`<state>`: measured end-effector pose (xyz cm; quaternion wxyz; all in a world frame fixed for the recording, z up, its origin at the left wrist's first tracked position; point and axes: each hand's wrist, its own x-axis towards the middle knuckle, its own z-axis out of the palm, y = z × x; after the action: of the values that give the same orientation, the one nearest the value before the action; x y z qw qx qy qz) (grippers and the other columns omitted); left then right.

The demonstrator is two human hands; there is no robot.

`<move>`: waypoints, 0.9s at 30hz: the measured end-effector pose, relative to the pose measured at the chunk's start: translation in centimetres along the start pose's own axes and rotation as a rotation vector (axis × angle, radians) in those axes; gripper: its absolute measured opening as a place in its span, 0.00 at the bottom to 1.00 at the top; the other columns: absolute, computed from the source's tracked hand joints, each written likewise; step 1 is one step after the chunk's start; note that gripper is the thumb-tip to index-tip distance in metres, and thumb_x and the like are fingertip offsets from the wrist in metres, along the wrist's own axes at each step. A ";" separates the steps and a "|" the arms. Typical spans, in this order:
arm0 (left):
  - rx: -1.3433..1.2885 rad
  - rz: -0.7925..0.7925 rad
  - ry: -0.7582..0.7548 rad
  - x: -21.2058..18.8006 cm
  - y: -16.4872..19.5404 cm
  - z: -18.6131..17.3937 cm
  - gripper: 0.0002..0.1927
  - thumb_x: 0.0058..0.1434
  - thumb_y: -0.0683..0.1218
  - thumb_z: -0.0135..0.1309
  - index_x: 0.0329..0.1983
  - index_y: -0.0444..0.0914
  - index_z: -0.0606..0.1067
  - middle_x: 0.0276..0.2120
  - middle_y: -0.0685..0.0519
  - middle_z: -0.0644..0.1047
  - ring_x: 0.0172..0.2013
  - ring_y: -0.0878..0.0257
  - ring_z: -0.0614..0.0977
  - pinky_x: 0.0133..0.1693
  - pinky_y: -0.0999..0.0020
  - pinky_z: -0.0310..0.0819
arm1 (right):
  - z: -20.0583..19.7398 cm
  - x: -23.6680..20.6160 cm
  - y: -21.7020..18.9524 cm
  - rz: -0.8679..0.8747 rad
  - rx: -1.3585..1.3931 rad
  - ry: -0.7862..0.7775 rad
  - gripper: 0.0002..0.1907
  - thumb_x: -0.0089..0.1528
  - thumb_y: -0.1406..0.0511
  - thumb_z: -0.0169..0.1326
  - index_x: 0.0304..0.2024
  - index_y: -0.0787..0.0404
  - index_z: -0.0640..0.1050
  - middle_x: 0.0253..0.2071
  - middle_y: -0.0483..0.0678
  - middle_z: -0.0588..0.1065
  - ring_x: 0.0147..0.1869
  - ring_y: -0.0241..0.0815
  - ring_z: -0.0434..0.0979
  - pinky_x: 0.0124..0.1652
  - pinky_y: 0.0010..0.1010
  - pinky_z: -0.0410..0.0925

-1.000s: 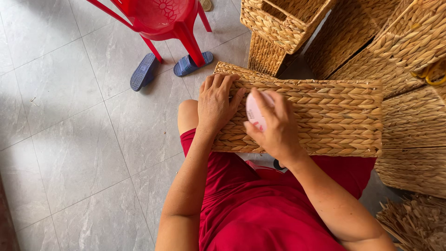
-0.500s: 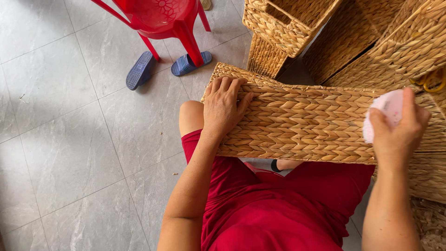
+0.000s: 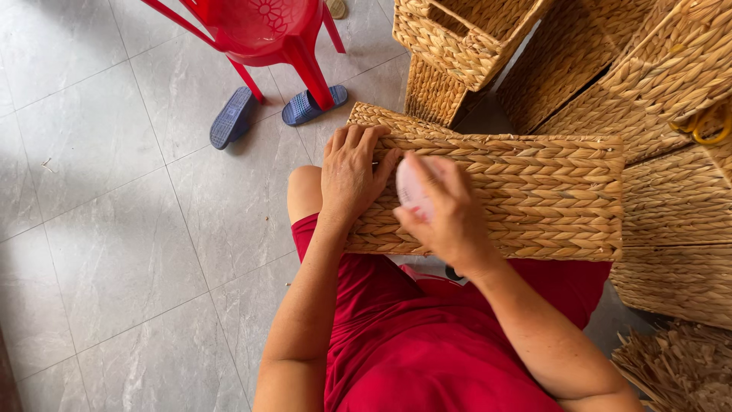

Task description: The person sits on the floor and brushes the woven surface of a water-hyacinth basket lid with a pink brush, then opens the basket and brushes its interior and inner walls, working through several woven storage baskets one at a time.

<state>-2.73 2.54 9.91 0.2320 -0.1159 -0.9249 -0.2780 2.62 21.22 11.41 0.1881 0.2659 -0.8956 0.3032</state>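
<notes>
Both hands work on a woven basket (image 3: 526, 194) lying on its side across the person's lap, over red clothing. Left hand (image 3: 349, 172): open, palm flat, fingers spread on the near end of the weave, pressing it steady. Right hand (image 3: 450, 217): closed around a small pale pink object (image 3: 412, 187), which it holds against the weave just beside the left fingertips. What the object is cannot be told; most of it is hidden by the fingers.

Step in hand, as judged: passing the pink object along the basket's upper face while the other hand braces. Next move likely calls for firm hold-down from the left hand and an even stroke toward the far end, keeping contact with the braid.

Surroundings: more woven baskets (image 3: 465, 34) stacked ahead and to the right; loose straw-coloured strands (image 3: 679, 370) at lower right; red plastic chair (image 3: 263, 27) and a pair of blue sandals (image 3: 232, 116) on the grey tiled floor (image 3: 114, 229).
</notes>
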 end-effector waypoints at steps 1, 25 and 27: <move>0.001 0.003 0.002 0.0 0.0 0.0 0.20 0.64 0.55 0.59 0.53 0.40 0.77 0.48 0.49 0.77 0.54 0.49 0.74 0.57 0.54 0.65 | -0.8 -0.2 1.1 0.034 0.028 -0.011 0.41 0.56 0.61 0.69 0.69 0.63 0.68 0.58 0.62 0.71 0.59 0.57 0.75 0.55 0.45 0.73; -0.055 -0.034 -0.040 0.4 0.1 -0.2 0.19 0.65 0.57 0.57 0.52 0.42 0.78 0.46 0.51 0.77 0.52 0.50 0.75 0.55 0.55 0.65 | -1.0 -2.1 -0.5 0.064 0.007 0.037 0.37 0.57 0.65 0.66 0.67 0.62 0.70 0.58 0.57 0.70 0.61 0.56 0.72 0.59 0.46 0.70; -0.072 -0.051 -0.058 0.3 0.1 -0.3 0.19 0.65 0.57 0.56 0.52 0.43 0.78 0.46 0.51 0.78 0.52 0.50 0.74 0.55 0.55 0.65 | -0.2 -1.1 -2.5 -0.005 0.093 0.012 0.40 0.55 0.63 0.67 0.67 0.65 0.69 0.58 0.62 0.69 0.61 0.59 0.72 0.58 0.48 0.70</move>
<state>-2.82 2.45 10.28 0.1938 -0.1083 -0.9233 -0.3134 5.03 20.07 12.15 0.1817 0.2748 -0.8787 0.3455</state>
